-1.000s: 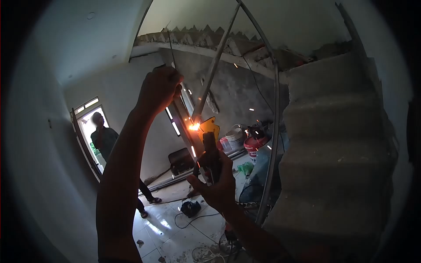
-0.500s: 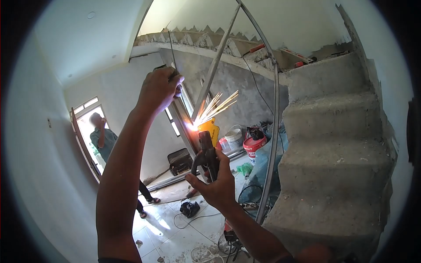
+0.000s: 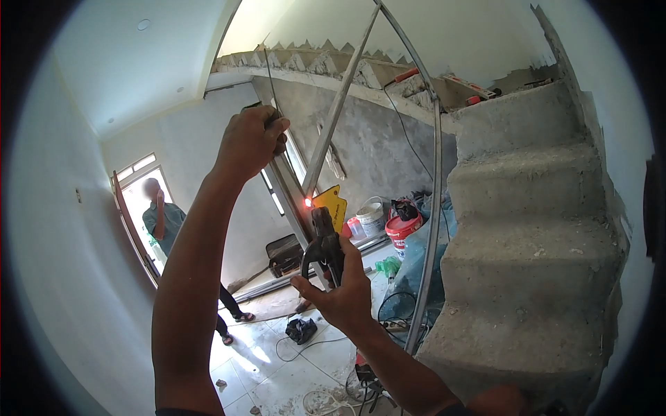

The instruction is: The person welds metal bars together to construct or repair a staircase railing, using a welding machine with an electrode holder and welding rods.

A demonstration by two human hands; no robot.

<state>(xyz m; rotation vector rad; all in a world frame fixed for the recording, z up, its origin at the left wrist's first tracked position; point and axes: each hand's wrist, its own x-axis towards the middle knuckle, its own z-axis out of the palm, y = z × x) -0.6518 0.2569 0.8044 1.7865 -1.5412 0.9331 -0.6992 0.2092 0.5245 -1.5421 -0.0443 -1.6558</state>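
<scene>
My left hand (image 3: 251, 142) is closed around the top end of an upright metal post (image 3: 291, 197), up and left of centre. Lower down, my right hand (image 3: 347, 295) grips a black welding electrode holder (image 3: 326, 246), its jaw end pointing up. Just above that jaw, a small red-hot spot (image 3: 308, 202) glows where a slanted metal bar (image 3: 340, 104) meets the post. A yellow magnetic welding square (image 3: 331, 206) sits in the corner beside the glow, partly covered by the electrode holder.
Rough concrete stairs (image 3: 527, 236) rise at the right, behind a curved metal rail (image 3: 436, 173). Buckets, including a red one (image 3: 402, 230), stand by the far wall. Cables (image 3: 395, 326) and a black bag (image 3: 300, 331) lie on the tiles. A person (image 3: 163, 218) stands near the doorway.
The bright arc and spray of sparks at the joint have stopped, leaving a small red glow. Both hands stay almost where they were.
</scene>
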